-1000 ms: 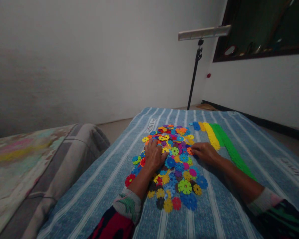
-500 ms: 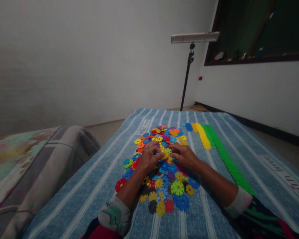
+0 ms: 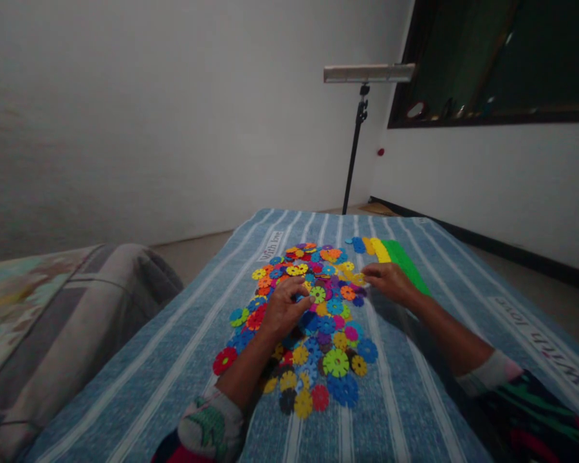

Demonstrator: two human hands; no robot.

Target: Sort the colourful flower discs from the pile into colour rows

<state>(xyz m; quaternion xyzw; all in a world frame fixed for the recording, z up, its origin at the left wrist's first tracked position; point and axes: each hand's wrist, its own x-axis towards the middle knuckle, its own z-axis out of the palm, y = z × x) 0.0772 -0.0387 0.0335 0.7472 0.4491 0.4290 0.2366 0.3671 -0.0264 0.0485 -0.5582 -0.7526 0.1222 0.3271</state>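
Observation:
Many-coloured notched plastic discs, snowflake-shaped building pieces (image 3: 336,363), lie in a loose spread over the striped cloth. Over the left middle of this spread is my left hand (image 3: 285,308), its fingers curved and the thumb a little apart from the index; no piece shows in it. A lime-green disc (image 3: 317,294) lies just beyond its thumb. My right hand (image 3: 388,281) is at the right edge of the spread, fingertips pinched on a yellow disc (image 3: 358,279). Past that hand are overlapping rows of yellow discs (image 3: 379,249) and green discs (image 3: 405,263), partly covered by my right hand and forearm.
Short blue (image 3: 358,245) and orange-yellow rows (image 3: 369,246) lie left of the long yellow one. The blue striped cloth (image 3: 174,360) covers the table. A grey draped surface (image 3: 125,302) stands at left. Beyond the table rises a lamp stand (image 3: 353,154) by the wall.
My right hand has moved right, from the middle of the spread to its edge near the coloured rows. My left hand stays over the discs. The view has shifted slightly.

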